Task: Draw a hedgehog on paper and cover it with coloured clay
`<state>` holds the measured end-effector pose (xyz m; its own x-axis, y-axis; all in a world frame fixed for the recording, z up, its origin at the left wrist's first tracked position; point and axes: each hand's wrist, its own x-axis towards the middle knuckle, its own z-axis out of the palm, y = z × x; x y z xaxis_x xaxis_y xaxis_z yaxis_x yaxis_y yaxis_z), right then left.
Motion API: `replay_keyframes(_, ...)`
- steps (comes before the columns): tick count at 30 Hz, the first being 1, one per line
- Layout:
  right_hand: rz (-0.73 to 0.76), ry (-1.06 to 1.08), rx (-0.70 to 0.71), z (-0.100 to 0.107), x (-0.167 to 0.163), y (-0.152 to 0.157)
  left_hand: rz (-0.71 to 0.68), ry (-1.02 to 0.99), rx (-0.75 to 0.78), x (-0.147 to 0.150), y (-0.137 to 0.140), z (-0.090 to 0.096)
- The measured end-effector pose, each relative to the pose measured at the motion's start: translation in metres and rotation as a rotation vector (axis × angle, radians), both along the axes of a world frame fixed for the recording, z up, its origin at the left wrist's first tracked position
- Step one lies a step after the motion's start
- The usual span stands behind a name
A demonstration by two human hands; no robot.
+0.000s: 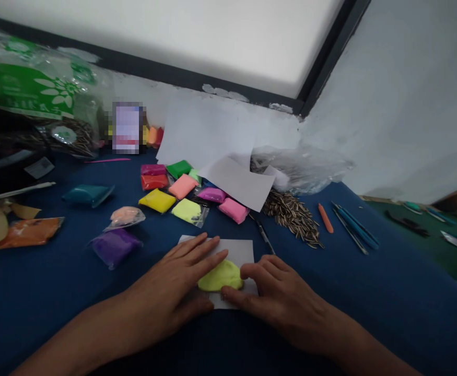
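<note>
A flattened oval of neon-yellow modelling clay lies on a small sheet of white paper in front of me. My left hand is open, its fingers stretched out flat over the paper's left part and along the clay's left edge. The thumb rests near the paper's lower edge. Curled fingers of my right hand close at the clay's right side, with index finger and thumb touching its rim. Just beyond the paper is an opened packet of pale yellow clay.
Packets of coloured clay, including yellow, purple and orange, lie on the blue table. Sunflower seeds spill from a plastic bag. A black pen, an orange stick and blue tweezers lie rightward.
</note>
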<state>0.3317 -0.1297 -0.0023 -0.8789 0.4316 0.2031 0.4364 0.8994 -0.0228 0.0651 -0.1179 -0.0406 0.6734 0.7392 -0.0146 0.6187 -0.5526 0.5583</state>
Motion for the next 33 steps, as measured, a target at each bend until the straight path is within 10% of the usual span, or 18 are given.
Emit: replay_keyframes(33, 0.037, 0.127, 0.059, -0.001, 0.013, 0.007, -0.024, -0.02, 0.037, 0.0, 0.0, 0.001)
